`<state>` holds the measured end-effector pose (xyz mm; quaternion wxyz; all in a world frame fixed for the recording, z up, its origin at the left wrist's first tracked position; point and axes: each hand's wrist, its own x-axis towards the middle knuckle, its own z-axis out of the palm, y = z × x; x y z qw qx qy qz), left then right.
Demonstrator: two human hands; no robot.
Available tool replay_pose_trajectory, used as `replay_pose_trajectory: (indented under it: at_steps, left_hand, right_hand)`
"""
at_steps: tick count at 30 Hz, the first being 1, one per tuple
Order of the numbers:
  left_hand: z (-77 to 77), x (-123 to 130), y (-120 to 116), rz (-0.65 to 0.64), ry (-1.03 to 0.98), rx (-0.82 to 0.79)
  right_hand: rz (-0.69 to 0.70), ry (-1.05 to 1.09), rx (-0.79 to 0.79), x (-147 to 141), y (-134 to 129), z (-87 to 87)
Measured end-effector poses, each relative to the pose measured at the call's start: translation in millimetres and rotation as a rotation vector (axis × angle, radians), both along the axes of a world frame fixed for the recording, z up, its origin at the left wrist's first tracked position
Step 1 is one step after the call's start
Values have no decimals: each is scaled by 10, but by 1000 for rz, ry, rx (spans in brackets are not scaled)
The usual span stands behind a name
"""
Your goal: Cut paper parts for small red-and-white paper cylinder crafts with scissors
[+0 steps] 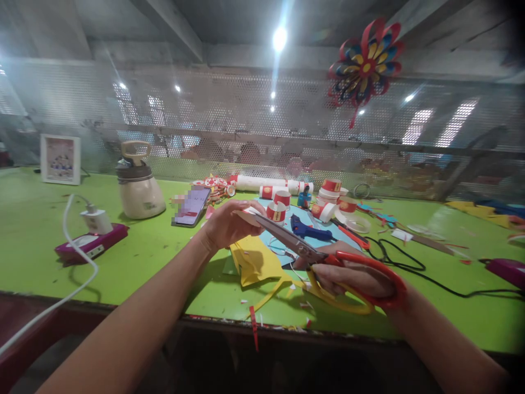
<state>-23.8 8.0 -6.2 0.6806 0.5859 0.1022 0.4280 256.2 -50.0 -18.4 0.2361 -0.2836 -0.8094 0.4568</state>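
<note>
Held both arms (143, 306) forward, with wrists (207, 241) behind the fingers (248, 206). Pinched with the left hand (229, 223); gripped with the right hand (356, 278), below and right of the left hand's fingers.

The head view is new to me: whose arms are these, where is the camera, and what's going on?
There is no machine here: these are a person's own bare hands, seen by a camera worn on their head, looking forward and down. The right hand holds scissors; the left hand holds a small white piece by the blade tips. On the green table lie a yellow sheet, a blue glue gun, a phone and many scraps.
</note>
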Motion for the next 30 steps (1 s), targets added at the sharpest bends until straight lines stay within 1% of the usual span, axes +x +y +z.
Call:
replay_pose_trajectory:
  at_steps: [3,7,18,25,30]
  left_hand:
    - [8,-1,0,29,9,3]
    - [11,1,9,64,3,-31]
    - [16,5,14,144,37,-2]
    - [11,5,23,130,20,-7]
    - [14,16,19,137,15,-58]
  right_hand:
    - [-17,-15,10,4,-6,3]
    - [-35,-36,14,-6,-5,28]
    - [9,-52,27,-50,-16,103]
    - [-24,-51,0,-35,-21,49]
    - [-72,-63,10,-3,16,5]
